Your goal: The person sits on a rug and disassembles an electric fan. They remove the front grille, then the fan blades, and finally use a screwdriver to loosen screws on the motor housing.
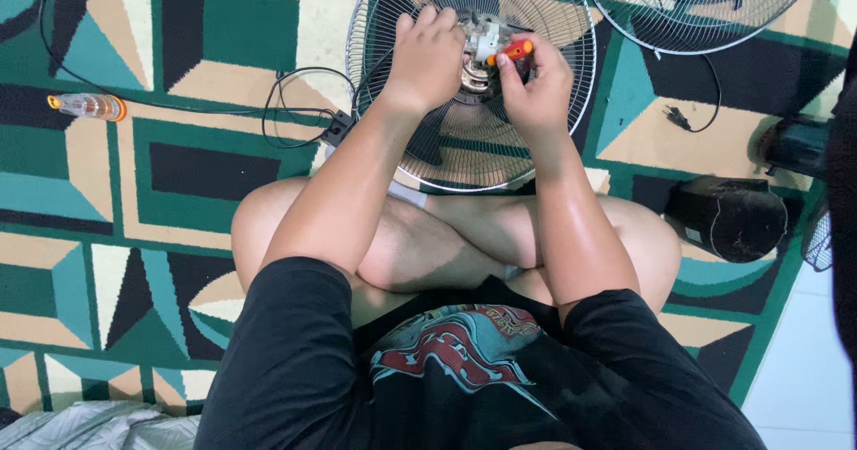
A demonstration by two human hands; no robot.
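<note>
Sitting cross-legged on a patterned carpet [107, 236], the person works at the fan motor [478, 62] set in the middle of a rear wire fan guard [464, 160] lying flat just beyond their knees. The left hand [427, 57] is cupped over the motor's left side, fingers curled down on it to steady it. The right hand [536, 84] pinches an orange-handled screwdriver [511, 52] between thumb and fingertips, its tip aimed into the white part of the motor. By my judgement a screw on the motor housing is being turned; the tip itself is hidden. Further turning needs the left hand firm and the blade kept seated. A second fan guard [696, 12], a black power cord [295, 102] and a small bottle [87, 106] lie nearby.
</note>
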